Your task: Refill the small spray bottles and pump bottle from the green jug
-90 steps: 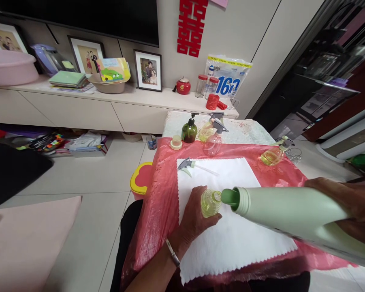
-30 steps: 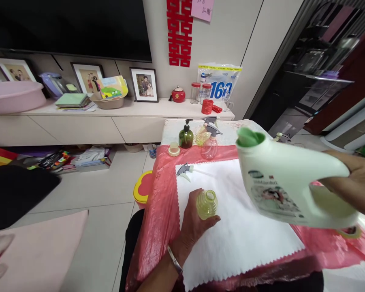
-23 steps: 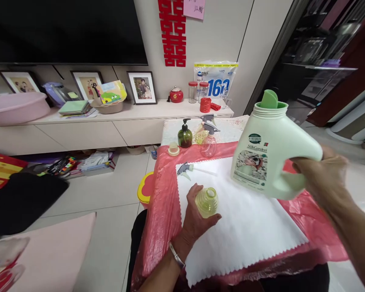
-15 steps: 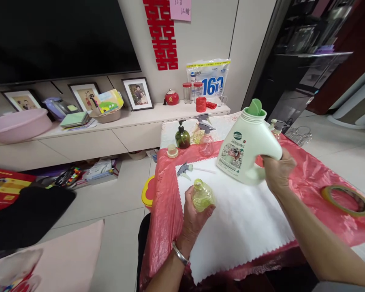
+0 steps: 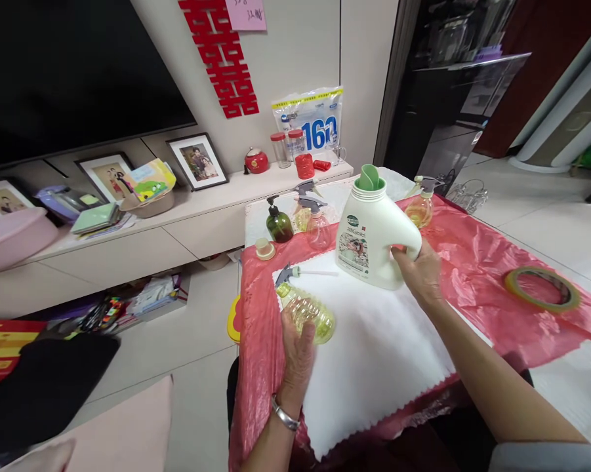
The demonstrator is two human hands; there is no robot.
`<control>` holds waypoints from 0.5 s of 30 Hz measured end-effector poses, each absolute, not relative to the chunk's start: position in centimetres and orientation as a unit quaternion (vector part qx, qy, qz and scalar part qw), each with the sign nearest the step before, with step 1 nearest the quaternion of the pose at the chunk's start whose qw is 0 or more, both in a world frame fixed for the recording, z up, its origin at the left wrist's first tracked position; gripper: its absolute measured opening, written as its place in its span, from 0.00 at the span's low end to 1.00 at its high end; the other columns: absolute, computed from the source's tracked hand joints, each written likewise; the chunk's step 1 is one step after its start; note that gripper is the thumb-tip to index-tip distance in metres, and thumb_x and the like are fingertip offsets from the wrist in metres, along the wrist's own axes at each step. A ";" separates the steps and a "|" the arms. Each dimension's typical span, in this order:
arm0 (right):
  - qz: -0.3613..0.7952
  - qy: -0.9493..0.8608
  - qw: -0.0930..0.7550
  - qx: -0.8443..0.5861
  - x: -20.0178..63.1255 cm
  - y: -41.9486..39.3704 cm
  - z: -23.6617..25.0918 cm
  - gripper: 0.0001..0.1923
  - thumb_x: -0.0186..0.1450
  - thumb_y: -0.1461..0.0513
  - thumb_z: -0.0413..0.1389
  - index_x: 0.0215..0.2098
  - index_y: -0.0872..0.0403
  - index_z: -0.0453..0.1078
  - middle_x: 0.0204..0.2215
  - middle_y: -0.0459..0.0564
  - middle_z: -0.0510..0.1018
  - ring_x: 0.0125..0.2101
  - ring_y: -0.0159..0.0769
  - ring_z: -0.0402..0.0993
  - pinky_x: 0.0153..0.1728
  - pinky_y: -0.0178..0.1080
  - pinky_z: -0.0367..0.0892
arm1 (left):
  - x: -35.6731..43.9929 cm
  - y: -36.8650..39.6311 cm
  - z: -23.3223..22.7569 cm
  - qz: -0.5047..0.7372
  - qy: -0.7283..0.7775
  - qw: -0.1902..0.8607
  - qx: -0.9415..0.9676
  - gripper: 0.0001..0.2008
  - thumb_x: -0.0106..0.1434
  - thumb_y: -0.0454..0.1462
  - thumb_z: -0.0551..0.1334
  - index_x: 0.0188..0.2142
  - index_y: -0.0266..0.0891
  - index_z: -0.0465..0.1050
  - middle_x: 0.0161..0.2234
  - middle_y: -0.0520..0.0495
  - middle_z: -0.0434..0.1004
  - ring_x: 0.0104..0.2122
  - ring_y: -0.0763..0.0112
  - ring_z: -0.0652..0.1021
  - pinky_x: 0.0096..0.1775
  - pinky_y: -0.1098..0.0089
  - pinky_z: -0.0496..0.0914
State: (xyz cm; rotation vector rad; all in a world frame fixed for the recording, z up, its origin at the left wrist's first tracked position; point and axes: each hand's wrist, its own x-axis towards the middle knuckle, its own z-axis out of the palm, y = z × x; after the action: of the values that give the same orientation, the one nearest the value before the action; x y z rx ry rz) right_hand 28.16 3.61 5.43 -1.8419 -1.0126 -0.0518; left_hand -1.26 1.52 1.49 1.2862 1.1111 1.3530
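The fingers of the left hand are wrapped round a ribbed yellow-green bottle, the thumb in front and the others behind its clear wall; the bottle is tipped well over above the left part of the table, its neck slanting toward the far left corner. The fingers of the right hand are curled tightly through the handle of a pale green jug, which is upright over the far side of the white cloth, a green spout in its mouth; whether its base rests there cannot be told. A grey trigger head lies just beside the bottle's neck, its thin tube pointing toward the jug. Past it, on the red plastic sheet near the table's left edge, sits a cream cap. Toward the far edge, a dark green pump bottle and a pink spray bottle stand upright near each other, with a yellow spray bottle partly hidden behind. Near the far right corner is another spray bottle with yellow liquid inside. A roll of tape lies flat toward the table's right edge.
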 end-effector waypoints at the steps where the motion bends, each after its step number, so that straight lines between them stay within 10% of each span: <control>1: -0.026 -0.428 0.494 -0.756 28.1 3.0 5.3 0.23 0.68 0.47 0.58 0.41 0.60 0.70 0.32 0.48 0.71 0.32 0.28 0.67 0.38 0.35 0.68 | -1.2 1.5 1.3 0.551 0.444 0.477 0.521 0.40 0.57 0.62 0.63 0.59 0.40 0.62 0.55 0.35 0.74 0.55 0.51 0.76 0.57 0.51 0.71; 6: -0.130 -0.446 0.529 -0.710 26.1 -1.0 6.1 0.32 0.64 0.45 0.57 0.56 0.59 0.68 0.49 0.58 0.71 0.49 0.45 0.66 0.45 0.46 0.66 | -0.9 0.8 0.6 0.536 0.444 0.490 0.524 0.42 0.51 0.59 0.71 0.56 0.41 0.62 0.54 0.37 0.73 0.53 0.52 0.77 0.55 0.53 0.72; 15: 0.037 -0.706 0.399 -0.584 20.1 2.0 7.8 0.16 0.75 0.54 0.50 0.44 0.59 0.71 0.39 0.50 0.74 0.37 0.28 0.71 0.40 0.34 0.70 | -0.6 -0.5 2.3 0.516 0.455 0.426 0.588 0.38 0.54 0.50 0.70 0.58 0.40 0.60 0.53 0.37 0.72 0.51 0.51 0.77 0.52 0.53 0.73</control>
State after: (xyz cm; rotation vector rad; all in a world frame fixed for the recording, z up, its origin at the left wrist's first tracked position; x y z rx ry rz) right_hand 20.13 2.03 7.78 -1.4790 -1.7871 0.0928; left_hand -0.59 -0.49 2.32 1.4692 1.1370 1.2908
